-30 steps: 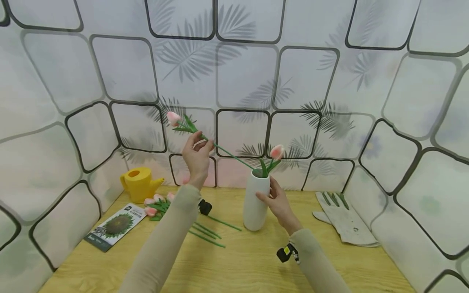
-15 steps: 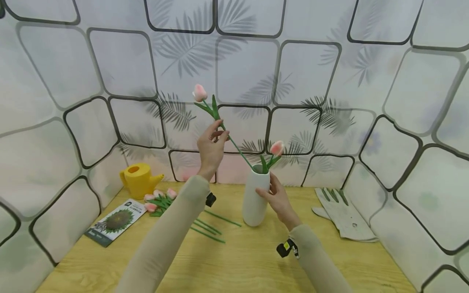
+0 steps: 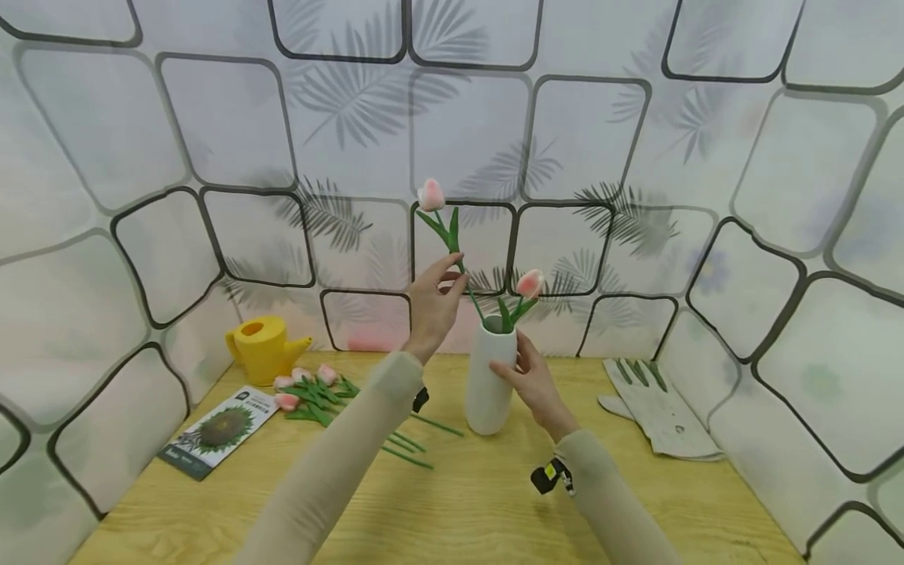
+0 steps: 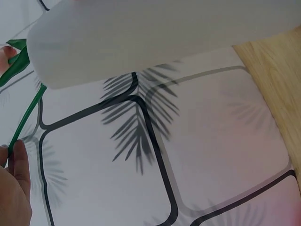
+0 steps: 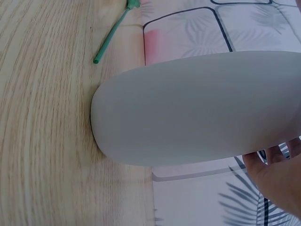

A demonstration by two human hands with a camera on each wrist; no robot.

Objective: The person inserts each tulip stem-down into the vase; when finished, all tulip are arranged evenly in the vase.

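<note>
Head view, vase: the white vase (image 3: 489, 384) stands upright on the bench (image 3: 459, 510), right of the middle; the right hand (image 3: 540, 384) grips its right side.
Head view, standing tulip: one pink tulip (image 3: 530, 284) is already in the vase, leaning right; this part looks done.
Head view, held tulip: another tulip (image 3: 453, 239) is pinched by the left hand (image 3: 433, 306) just below its leaves, its stem slanting down to the vase's mouth; placing it seems under way, not finished.
Head view, loose tulips: a bunch (image 3: 311, 396) lies on the bench to the left, at least four blossoms showing; these look left to do, so the work seems nearer its start than its end.
Left wrist view, stem: fingertips pinch the green stem, which passes out of sight behind the vase's mouth end; how deep it reaches, I cannot tell.
Right wrist view, vase base: it rests on the bench, with fingers against the vase's side higher up and one loose stem's end lying nearby.
</note>
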